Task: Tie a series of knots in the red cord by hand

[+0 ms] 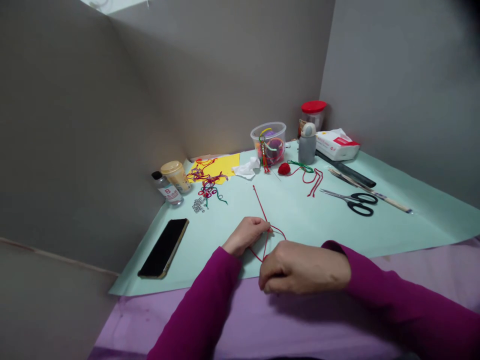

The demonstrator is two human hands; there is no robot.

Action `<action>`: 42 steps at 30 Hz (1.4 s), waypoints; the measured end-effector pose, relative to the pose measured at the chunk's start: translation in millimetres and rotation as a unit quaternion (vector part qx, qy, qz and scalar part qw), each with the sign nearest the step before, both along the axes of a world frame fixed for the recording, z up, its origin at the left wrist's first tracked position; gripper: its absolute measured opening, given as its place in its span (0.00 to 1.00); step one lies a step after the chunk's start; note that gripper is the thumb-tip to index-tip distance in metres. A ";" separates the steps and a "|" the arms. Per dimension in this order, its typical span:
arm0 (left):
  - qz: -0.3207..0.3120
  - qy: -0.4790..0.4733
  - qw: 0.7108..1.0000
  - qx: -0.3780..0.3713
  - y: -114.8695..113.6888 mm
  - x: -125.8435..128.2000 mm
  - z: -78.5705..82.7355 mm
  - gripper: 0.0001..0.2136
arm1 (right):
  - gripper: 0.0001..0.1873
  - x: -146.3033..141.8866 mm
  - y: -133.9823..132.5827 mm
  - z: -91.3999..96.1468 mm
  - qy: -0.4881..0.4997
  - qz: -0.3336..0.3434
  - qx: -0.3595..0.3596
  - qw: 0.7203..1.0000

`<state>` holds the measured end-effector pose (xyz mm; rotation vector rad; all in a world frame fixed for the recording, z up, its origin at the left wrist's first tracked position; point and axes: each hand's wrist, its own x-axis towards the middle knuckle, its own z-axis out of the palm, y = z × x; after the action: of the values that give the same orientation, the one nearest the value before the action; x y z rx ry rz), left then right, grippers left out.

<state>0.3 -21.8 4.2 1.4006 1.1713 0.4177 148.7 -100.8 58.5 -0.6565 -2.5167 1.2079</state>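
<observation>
A thin red cord runs from a small knotted tip on the green sheet down to both hands. My left hand pinches it between thumb and forefinger, low over the sheet. Nearer the front edge, my right hand is closed on the lower part of the same cord, its fingers curled and partly hidden. Between the hands the cord makes a loop, one strand bowing out to the right. Past the fingertips lie a red yarn ball and more red cord.
Scissors and thin sticks lie right. A phone is at left, near metal rings, a small bottle and a lidded jar. Behind are a clear tub, a grey bottle and a tissue pack.
</observation>
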 end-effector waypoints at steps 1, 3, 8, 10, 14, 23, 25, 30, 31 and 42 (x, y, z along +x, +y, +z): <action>0.003 0.002 1.000 0.001 0.0 0.0 0.1 0.11 | 0.11 0.8 -4.4 5.2 0.016 0.041 -0.027 0.999; 0.009 0.000 1.000 0.004 0.1 0.0 -0.2 0.11 | 0.12 4.9 -7.1 13.6 0.040 0.107 -0.104 0.988; 0.001 -0.048 0.999 0.011 -0.3 -1.0 -0.8 0.12 | 0.11 16.4 26.0 2.4 0.162 -0.203 -0.173 0.950; 0.004 -0.048 0.999 0.010 -0.8 -1.5 0.3 0.12 | 0.08 17.7 44.4 -14.3 0.220 -0.375 -0.162 0.886; 0.003 -0.041 0.999 0.002 -1.7 -2.0 4.0 0.14 | 0.13 17.5 63.5 -43.2 0.205 -0.375 -0.349 0.834; -0.018 -0.053 0.998 -0.009 -0.7 -3.6 5.2 0.09 | 0.09 61.3 75.9 -29.4 -0.046 -0.278 -0.207 0.937; -0.027 -0.055 0.998 -0.011 -0.7 -4.3 5.2 0.08 | 0.10 80.9 81.0 -24.0 -0.073 -0.321 -0.163 0.930; -0.028 -0.056 0.998 -0.010 -1.0 -5.6 4.9 0.10 | 0.08 108.8 86.5 -20.2 -0.187 -0.509 0.055 0.838; -0.026 -0.053 0.998 -0.010 -1.0 -5.5 4.6 0.10 | 0.08 106.5 86.1 -20.8 -0.189 -0.545 0.121 0.808; -0.016 -0.050 0.999 0.002 -2.4 -2.8 6.7 0.13 | 0.09 14.1 60.7 -53.8 0.046 -0.359 0.044 0.931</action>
<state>-2.6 -24.3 10.9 1.3836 1.0662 0.4622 162.8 -40.0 4.7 -1.3055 -1.9383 0.8168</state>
